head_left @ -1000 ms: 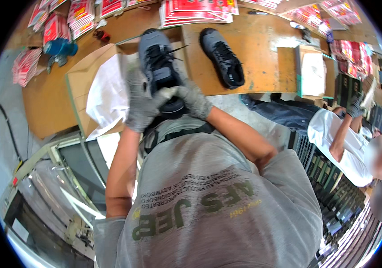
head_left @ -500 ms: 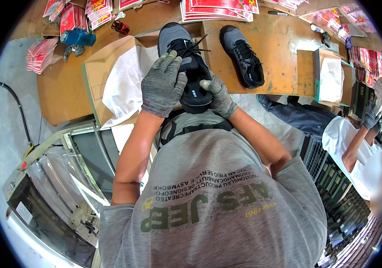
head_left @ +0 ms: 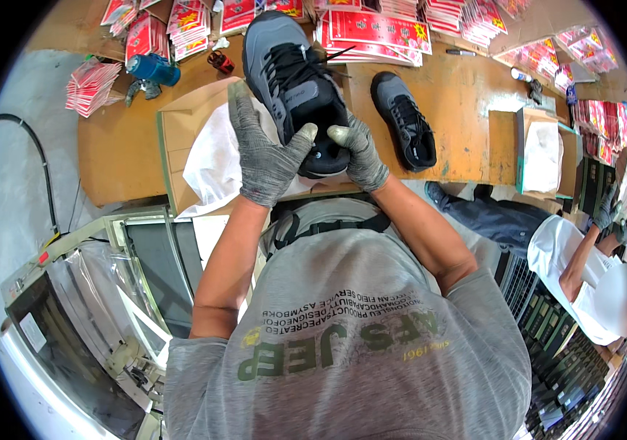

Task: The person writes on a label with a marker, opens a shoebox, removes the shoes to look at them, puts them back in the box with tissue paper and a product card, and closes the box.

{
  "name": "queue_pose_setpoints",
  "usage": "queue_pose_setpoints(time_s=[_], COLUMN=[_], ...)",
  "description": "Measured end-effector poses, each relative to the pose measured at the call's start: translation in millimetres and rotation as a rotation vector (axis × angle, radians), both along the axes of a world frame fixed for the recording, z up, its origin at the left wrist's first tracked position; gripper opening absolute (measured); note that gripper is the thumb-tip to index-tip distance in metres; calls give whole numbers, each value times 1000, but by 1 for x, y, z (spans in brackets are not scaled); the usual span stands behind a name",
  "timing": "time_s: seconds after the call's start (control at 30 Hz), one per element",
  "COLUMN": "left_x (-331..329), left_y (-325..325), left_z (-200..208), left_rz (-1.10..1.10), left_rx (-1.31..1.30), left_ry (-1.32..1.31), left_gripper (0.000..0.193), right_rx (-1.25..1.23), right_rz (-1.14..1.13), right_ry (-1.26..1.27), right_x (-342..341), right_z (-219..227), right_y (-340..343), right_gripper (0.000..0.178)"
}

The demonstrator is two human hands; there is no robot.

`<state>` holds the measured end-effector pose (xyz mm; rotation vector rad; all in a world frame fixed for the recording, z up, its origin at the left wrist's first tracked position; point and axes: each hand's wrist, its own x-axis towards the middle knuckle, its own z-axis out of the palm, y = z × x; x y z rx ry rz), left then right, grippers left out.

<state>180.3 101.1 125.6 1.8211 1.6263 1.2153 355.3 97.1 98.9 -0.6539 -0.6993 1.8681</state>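
A grey and black lace-up shoe [head_left: 295, 81] is held up in front of me, toe pointing away, its black laces across the tongue. My left hand [head_left: 263, 150], in a grey knit glove, lies along the shoe's left side with fingers stretched forward and the thumb on the collar. Around the right side of the heel my gloved right hand [head_left: 361, 150] is closed, its thumb on the collar edge and its fingers mostly hidden. The matching shoe [head_left: 404, 121] stands on the table to the right. Below and left of the held shoe, white tissue paper [head_left: 214, 158] hangs from an open cardboard box [head_left: 174, 147].
Red printed packets [head_left: 376, 33] are piled along the back of the wooden table [head_left: 467, 132]. A blue bottle [head_left: 153, 70] stands at the far left. Another open shoebox [head_left: 544, 150] is at the right, near a co-worker [head_left: 570, 242]. A machine [head_left: 86, 308] is at lower left.
The shoe has come up closer to me. My left hand has moved from the tongue and laces to the shoe's left side, its thumb now at the collar. My right hand still grips the heel.
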Motion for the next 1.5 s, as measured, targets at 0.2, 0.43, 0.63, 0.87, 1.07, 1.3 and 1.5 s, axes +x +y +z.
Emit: queue_pose_setpoints(time_s=[0.2,0.43,0.63,0.87,1.07,1.3,1.5], left_x=[-12,-20,-10,6,23,37,50], left_y=[29,63,73,83,90,90,91], left_z=[34,60,88,109,122,126,105], left_rz=[-420,-538,-599,-696,-791,-882,-854], left_rx=[-310,-89,-37,51,70,73,134], left_ry=[-904,-863,-878,-894,-948,-991,-932], left_gripper=[108,118,124,130,133,133,130], right_rx=[160,341,397,455,498,555,488], right_rz=[75,128,40,1,7,-56,-63], right_ry=[34,-7,-7,16,-46,-129,-142], right_x=[-8,2,15,30,49,67,80], right_z=[37,91,117,145,168,164,151], right_y=[45,75,79,80,73,68,59], right_gripper=[92,101,100,95,97,96,97])
